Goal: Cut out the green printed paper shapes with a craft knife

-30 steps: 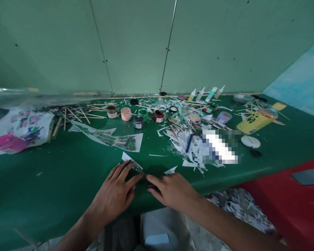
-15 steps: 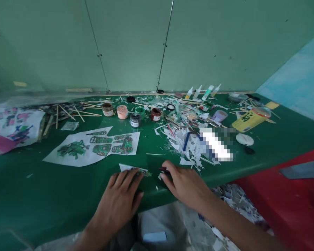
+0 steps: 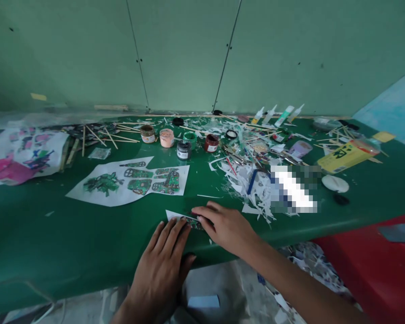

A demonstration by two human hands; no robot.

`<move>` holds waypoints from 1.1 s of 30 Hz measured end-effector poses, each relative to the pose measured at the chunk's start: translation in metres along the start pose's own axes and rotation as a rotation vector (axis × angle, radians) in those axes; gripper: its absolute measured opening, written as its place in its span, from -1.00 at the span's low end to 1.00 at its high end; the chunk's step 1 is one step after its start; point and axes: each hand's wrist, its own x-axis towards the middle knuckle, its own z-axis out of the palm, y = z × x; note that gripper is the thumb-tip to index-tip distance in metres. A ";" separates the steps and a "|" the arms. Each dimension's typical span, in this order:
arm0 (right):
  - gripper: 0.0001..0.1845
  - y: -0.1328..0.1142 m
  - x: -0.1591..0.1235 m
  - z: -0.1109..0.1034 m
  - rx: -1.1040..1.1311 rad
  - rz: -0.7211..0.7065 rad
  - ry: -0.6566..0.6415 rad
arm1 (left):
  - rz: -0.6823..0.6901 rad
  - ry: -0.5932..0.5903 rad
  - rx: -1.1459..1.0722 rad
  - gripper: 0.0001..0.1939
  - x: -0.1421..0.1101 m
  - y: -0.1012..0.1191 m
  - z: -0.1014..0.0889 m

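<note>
Cutout (image 3: 184, 219) is lying flat near the table's (image 3: 54, 243) front edge, a small printed paper piece, long axis running left-right, its white pointed corner aiming left and away. My left hand (image 3: 165, 265) is pressing flat on it, fingers spread, tips on its near edge, gripping nothing. My right hand (image 3: 227, 225) is resting palm down just right of it, fingers curled loosely, fingertips touching the cutout's right end; something thin and dark is showing at the fingertips, can't tell what or whether it's pinched. Printed sheet (image 3: 131, 182) is lying beyond, paint jars (image 3: 184, 144) behind it, paper scraps (image 3: 253, 184) to the right. Versus half a second back: my right hand is now further left, onto the cutout; my left is staying put.
</note>
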 end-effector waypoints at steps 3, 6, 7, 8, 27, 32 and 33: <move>-0.60 -0.001 0.003 0.002 -0.025 -0.008 -0.012 | -0.012 -0.006 -0.012 -0.50 0.000 -0.001 0.000; -0.59 -0.002 0.003 0.002 -0.034 -0.012 -0.029 | -0.010 -0.006 -0.010 -0.49 0.001 0.000 -0.002; -0.59 -0.002 0.003 0.001 -0.035 -0.013 -0.035 | -0.010 -0.006 -0.012 -0.49 0.002 0.000 -0.003; -0.58 -0.002 0.003 0.001 -0.036 -0.017 -0.041 | -0.011 -0.006 -0.016 -0.49 0.002 0.000 -0.003; -0.48 -0.015 0.008 -0.010 -0.303 -0.128 -0.200 | -0.014 0.004 -0.021 -0.52 0.004 0.002 -0.004; -0.47 -0.018 0.008 -0.015 -0.311 -0.136 -0.242 | -0.034 -0.011 -0.030 -0.50 0.003 0.003 -0.004; -0.46 -0.018 0.008 -0.015 -0.314 -0.134 -0.246 | -0.038 -0.012 -0.031 -0.51 0.003 0.003 -0.004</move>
